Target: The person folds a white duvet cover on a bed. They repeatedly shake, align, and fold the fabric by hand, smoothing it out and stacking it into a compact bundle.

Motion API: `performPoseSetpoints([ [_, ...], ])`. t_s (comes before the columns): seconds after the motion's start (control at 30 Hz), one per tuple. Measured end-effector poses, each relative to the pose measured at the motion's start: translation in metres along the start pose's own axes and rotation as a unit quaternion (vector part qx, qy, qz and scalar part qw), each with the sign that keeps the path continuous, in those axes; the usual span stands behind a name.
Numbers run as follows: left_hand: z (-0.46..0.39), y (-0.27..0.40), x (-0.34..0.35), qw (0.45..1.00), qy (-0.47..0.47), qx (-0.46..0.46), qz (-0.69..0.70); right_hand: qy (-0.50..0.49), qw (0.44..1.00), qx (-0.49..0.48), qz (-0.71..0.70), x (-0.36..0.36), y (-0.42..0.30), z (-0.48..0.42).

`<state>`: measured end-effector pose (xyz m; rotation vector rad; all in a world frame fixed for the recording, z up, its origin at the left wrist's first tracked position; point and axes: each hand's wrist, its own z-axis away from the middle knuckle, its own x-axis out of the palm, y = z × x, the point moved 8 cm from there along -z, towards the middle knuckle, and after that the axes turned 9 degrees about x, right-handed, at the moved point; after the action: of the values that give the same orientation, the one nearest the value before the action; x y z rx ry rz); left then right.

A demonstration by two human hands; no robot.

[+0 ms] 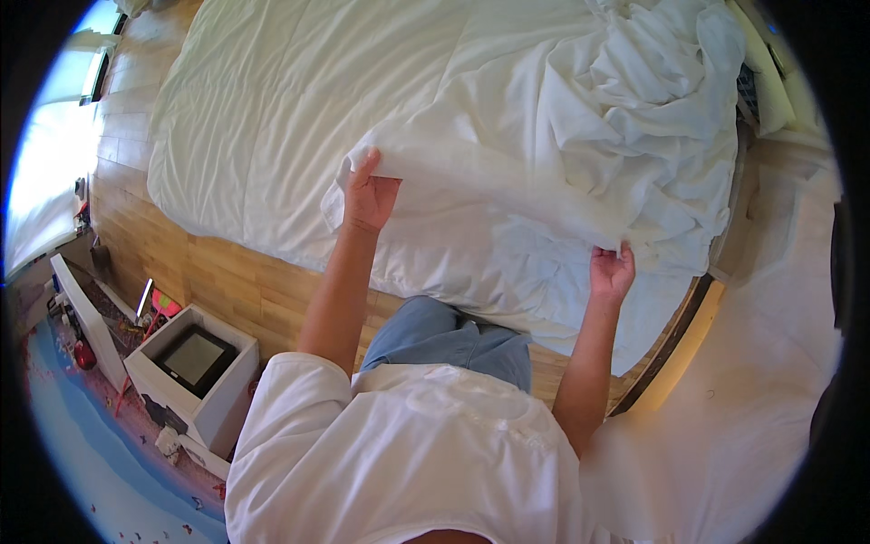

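Note:
A white sheet or duvet cover [489, 149] lies over the bed, with one edge lifted between my two hands. My left hand [371, 194] pinches a corner of that cloth at the centre left, thumb on top. Lower and to the right, my right hand [612, 270] grips the same edge between thumb and fingers. Under the lifted cloth and to the left spreads a white quilted duvet [272, 136]. The cloth is bunched in deep folds at the upper right.
Wooden floor [224, 265] runs along the bed's left and near sides. At the lower left stands a white open box or drawer unit [241, 353] holding a black-framed device [196, 359]. A dark bed-frame edge [663, 347] shows at the right. Bright curtains [51, 163] hang at the far left.

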<state>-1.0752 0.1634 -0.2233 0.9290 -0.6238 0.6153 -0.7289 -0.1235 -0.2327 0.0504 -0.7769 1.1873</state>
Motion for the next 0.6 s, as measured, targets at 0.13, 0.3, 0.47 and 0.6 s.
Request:
performPoseSetpoints([
  [0.13, -0.006, -0.034, -0.051, 0.988, 0.114, -0.042, -0.093, 0.102, 0.992, 0.0, 0.068, -0.013, 0.001, -0.018],
  [0.3, 0.017, -0.089, -0.155, 0.937, 0.24, -0.156, -0.201, 0.158, 0.977, 0.067, 0.128, -0.073, 0.038, -0.046],
  [0.47, 0.046, -0.099, -0.154, 0.898, 0.269, -0.19, -0.293, 0.172, 0.983, 0.061, 0.025, -0.118, 0.038, -0.057],
  [0.6, 0.061, -0.096, -0.169, 0.871, 0.328, -0.175, -0.32, 0.114, 0.99, 0.084, 0.007, -0.071, 0.051, -0.039],
])
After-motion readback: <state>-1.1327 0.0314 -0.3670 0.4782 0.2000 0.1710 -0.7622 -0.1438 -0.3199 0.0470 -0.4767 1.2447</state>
